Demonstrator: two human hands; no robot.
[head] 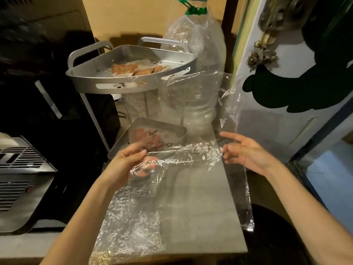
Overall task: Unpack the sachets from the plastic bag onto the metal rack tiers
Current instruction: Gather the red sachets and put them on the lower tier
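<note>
A large clear plastic bag (187, 188) is stretched out in front of me, above the grey counter. My left hand (128, 161) pinches its crumpled upper edge on the left. My right hand (246, 152) touches the same edge on the right, fingers spread. The bag looks empty. Orange-brown sachets (133, 69) lie in the upper tier (114, 85) of the metal rack. More sachets (149, 136) lie on the lower tier (179, 132), seen through the plastic.
A big clear water bottle (198, 77) with a green cap stands right of the rack. A grey appliance (21, 169) sits at the left. A white door (267, 104) with a latch is at the right. The grey counter (200, 217) lies under the bag.
</note>
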